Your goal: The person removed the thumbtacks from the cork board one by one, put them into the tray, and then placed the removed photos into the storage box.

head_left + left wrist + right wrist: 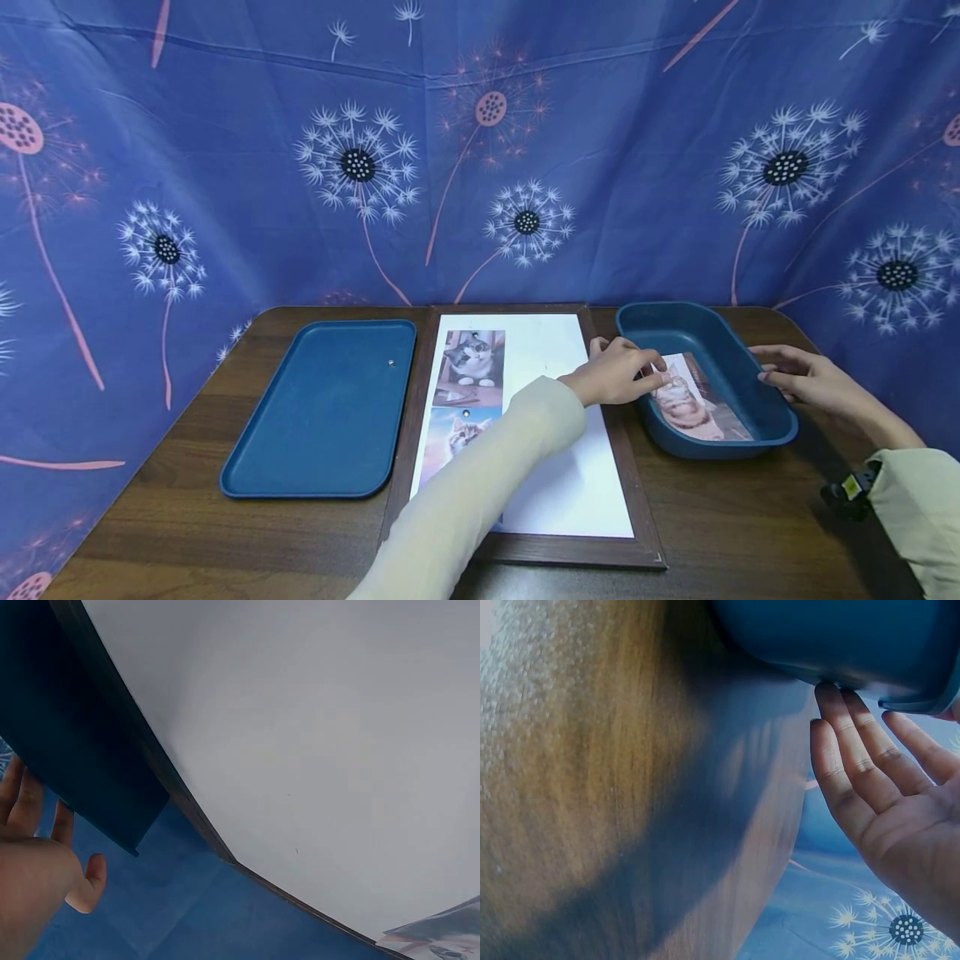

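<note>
My left hand (618, 375) reaches across to the left rim of a deep blue bin (720, 342), its fingertips over the edge of a cat photo (682, 408) lying inside. In the left wrist view the thumb (91, 883) stands apart from the fingers, which extend past the bin's edge. At the bin's right side, my right hand (813, 383) touches the outer wall with nearly straight fingers, as the right wrist view shows at the fingertips (829, 697). A framed whiteboard (558, 354) carries a grey-and-white cat photo (474, 371) above a kitten photo (453, 433), each under a small silver magnet.
A flat blue tray (322, 408) lies left of the whiteboard, with one small silver magnet (391, 362) on it. The wooden table (172, 508) meets a blue dandelion-print cloth (450, 150) behind. My left sleeve (480, 492) crosses the board and hides its lower part.
</note>
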`<state>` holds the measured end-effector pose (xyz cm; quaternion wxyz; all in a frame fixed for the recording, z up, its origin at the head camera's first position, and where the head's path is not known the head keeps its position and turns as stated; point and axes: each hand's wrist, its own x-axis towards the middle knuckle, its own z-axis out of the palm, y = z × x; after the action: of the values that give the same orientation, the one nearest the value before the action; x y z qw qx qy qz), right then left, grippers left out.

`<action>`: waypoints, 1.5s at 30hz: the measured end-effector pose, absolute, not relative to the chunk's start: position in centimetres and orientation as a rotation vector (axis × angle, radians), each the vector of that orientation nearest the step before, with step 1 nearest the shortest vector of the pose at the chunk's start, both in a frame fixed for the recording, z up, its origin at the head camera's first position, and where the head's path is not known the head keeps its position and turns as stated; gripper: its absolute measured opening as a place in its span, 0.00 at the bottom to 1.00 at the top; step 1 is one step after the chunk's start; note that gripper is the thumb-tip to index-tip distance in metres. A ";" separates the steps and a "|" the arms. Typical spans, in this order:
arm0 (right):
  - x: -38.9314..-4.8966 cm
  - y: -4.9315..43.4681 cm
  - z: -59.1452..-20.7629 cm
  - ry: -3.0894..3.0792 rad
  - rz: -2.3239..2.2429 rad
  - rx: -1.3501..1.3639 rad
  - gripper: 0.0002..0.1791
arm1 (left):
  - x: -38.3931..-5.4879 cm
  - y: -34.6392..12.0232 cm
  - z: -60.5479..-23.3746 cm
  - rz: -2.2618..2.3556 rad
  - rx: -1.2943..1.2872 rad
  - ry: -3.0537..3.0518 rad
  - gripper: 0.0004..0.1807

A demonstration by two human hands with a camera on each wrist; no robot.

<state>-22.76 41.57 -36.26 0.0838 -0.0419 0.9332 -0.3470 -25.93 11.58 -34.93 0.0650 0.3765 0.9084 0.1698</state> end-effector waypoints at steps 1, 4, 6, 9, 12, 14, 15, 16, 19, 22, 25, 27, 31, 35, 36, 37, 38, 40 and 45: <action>-22.8 41.6 -36.3 2.788 -1.033 -0.127 0.27 | -25.9 11.6 -35.0 0.511 1.144 2.736 0.17; -22.8 41.5 -36.2 2.795 -1.030 -0.135 0.27 | -26.0 11.6 -34.9 0.521 1.166 2.724 0.17; -22.8 41.4 -36.2 2.794 -1.030 -0.133 0.27 | -26.1 11.5 -34.9 0.537 1.183 2.719 0.17; -22.8 41.3 -36.1 2.791 -1.035 -0.132 0.27 | -26.4 11.3 -34.7 0.552 1.220 2.717 0.18; -22.9 41.2 -36.0 2.793 -1.032 -0.137 0.28 | -26.8 10.9 -34.7 0.568 1.242 2.723 0.18; -22.9 41.2 -36.0 2.797 -1.030 -0.144 0.28 | -27.0 10.5 -34.7 0.579 1.240 2.726 0.19; -23.0 41.1 -36.0 2.797 -1.028 -0.146 0.28 | -27.1 10.2 -34.7 0.589 1.238 2.726 0.19; -22.9 41.1 -36.0 2.799 -1.028 -0.145 0.28 | -27.2 9.9 -34.7 0.598 1.237 2.725 0.19; -22.9 41.0 -35.9 2.803 -1.017 -0.143 0.28 | -27.4 8.9 -34.6 0.620 1.225 2.727 0.19; -23.0 41.0 -35.9 2.803 -1.003 -0.137 0.29 | -27.6 7.9 -34.6 0.643 1.210 2.739 0.19; -22.9 40.9 -35.8 2.802 -0.988 -0.132 0.29 | -27.9 6.8 -34.7 0.649 1.195 2.762 0.19; -22.9 40.7 -35.7 2.799 -0.988 -0.124 0.29 | -28.1 6.0 -34.7 0.656 1.177 2.775 0.19; -22.8 40.4 -35.5 2.803 -0.983 -0.107 0.29 | -28.4 4.5 -34.8 0.642 1.124 2.805 0.20; -22.8 40.1 -35.3 2.837 -0.953 -0.110 0.30 | -28.7 3.0 -34.9 0.607 1.068 2.846 0.20; -22.8 40.0 -35.3 2.850 -0.940 -0.113 0.31 | -28.7 2.7 -34.9 0.601 1.051 2.851 0.21; -22.8 39.9 -35.2 2.857 -0.934 -0.120 0.31 | -28.8 2.3 -35.0 0.599 1.034 2.856 0.21; -22.8 39.8 -35.1 2.866 -0.926 -0.125 0.32 | -28.8 2.0 -35.0 0.597 1.020 2.858 0.21; -22.8 39.6 -35.0 2.884 -0.909 -0.134 0.32 | -28.9 1.3 -35.1 0.598 0.996 2.859 0.22; -22.8 39.0 -34.4 2.916 -0.894 -0.173 0.32 | -29.2 -0.1 -35.4 0.587 0.951 2.881 0.23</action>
<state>-22.77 38.95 -34.35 0.0433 -0.0565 0.9537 -0.2923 -29.18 -0.13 -35.42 0.0260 0.3076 0.9320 0.1898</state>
